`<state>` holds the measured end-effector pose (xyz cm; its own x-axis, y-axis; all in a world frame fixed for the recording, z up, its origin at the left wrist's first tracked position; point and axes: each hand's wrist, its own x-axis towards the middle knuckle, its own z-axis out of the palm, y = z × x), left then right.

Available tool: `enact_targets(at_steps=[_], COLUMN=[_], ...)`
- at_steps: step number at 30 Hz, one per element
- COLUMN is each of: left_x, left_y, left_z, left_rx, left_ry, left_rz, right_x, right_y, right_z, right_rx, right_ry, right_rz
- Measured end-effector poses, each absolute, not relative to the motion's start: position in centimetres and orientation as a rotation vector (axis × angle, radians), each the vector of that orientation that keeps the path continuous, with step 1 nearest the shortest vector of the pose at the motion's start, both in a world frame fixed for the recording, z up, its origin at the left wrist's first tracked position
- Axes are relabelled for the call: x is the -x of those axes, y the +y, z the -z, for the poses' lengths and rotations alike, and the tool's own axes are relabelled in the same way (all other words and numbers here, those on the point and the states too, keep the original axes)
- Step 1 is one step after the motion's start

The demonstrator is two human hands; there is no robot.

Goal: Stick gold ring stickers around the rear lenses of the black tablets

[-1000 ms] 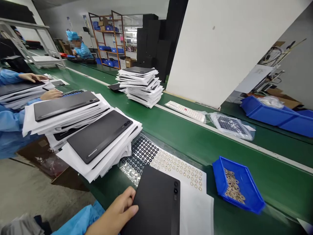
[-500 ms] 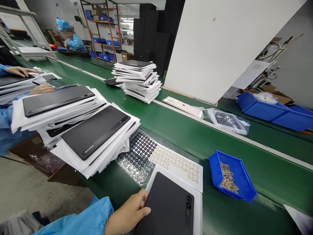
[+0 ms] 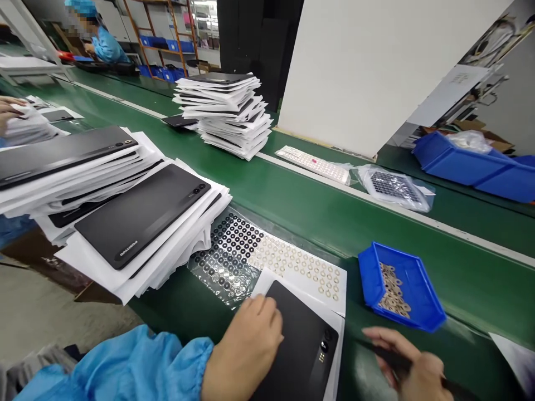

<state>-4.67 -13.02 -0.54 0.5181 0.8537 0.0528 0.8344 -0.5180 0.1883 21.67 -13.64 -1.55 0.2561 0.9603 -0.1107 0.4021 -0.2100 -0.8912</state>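
A dark grey tablet back panel [image 3: 298, 340] with a camera cluster lies on white sheets in front of me. Over its left edge is my left hand [image 3: 246, 340], back upward and fingers curled together; what they hold, if anything, is hidden. My right hand [image 3: 412, 365], at the lower right, grips a dark slender tool [image 3: 390, 356], too blurred to name more exactly. Just beyond the panel lies a sheet of ring stickers [image 3: 301, 264], black rings at its left and pale outlines at its right. The blue bin [image 3: 426, 303] holds small tan rings [image 3: 393, 289].
Stacks of panels with white sheets stand at left [image 3: 142, 214] and farther back [image 3: 225, 111]. A pale dotted sheet [image 3: 313, 164] and a bagged black sheet [image 3: 393, 186] lie along the green bench [image 3: 284, 209]. A co-worker's hand shows at far left; another person [image 3: 100, 39] sits behind.
My left hand has shifted from gripping the panel's edge to lying over it with curled fingers. My right hand has come into view with the dark tool. The view has turned slightly.
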Motion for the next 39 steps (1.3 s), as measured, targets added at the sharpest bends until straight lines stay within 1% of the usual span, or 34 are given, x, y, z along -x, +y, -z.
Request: enact_targets(at_steps=[3, 5, 8, 10, 15, 24, 29, 32, 36, 39], left_x=[1.9, 0.8, 0.2, 0.3, 0.5, 0.4, 0.3, 0.5, 0.8, 0.7], left_y=[-10.1, -8.7, -7.7, -7.6, -7.5, -7.4, -7.4, -7.5, -7.8, -8.0], left_z=[1.2, 2.8, 5.1, 5.7, 5.1, 5.3, 5.4, 5.2, 5.0, 5.0], left_rx=[-2.728, -2.785, -2.817, -2.821, -2.792, -2.771, -2.733, -2.668, -2.657, -2.693], left_ry=[1.131, 1.029, 0.981, 0.966, 0.971, 0.962, 0.972, 0.968, 0.713, 0.555], left_rz=[-0.489, -0.576, -0.532, -0.486, -0.457, -0.445, -0.504, -0.627, -0.8, -0.719], right_x=[-19.7, -18.6, -18.1, -18.5, -19.4, -19.4, -19.5, -20.1, -20.4, -20.3], right_y=[-10.0, -8.5, -7.6, -7.5, -7.7, -7.6, -8.8, -10.9, -13.5, -14.3], right_z=[2.2, 2.9, 4.0, 4.6, 5.2, 5.3, 4.6, 4.5, 4.9, 5.3], right_rx=[1.686, 1.724, 1.771, 1.774, 1.827, 1.856, 1.657, 1.531, 1.567, 1.619], right_ry=[-1.272, -1.32, -1.324, -1.309, -1.342, -1.386, -1.194, -1.054, -1.078, -1.123], right_rz=[-0.785, -0.733, -0.733, -0.756, -0.816, -0.788, -0.886, -0.972, -0.982, -0.967])
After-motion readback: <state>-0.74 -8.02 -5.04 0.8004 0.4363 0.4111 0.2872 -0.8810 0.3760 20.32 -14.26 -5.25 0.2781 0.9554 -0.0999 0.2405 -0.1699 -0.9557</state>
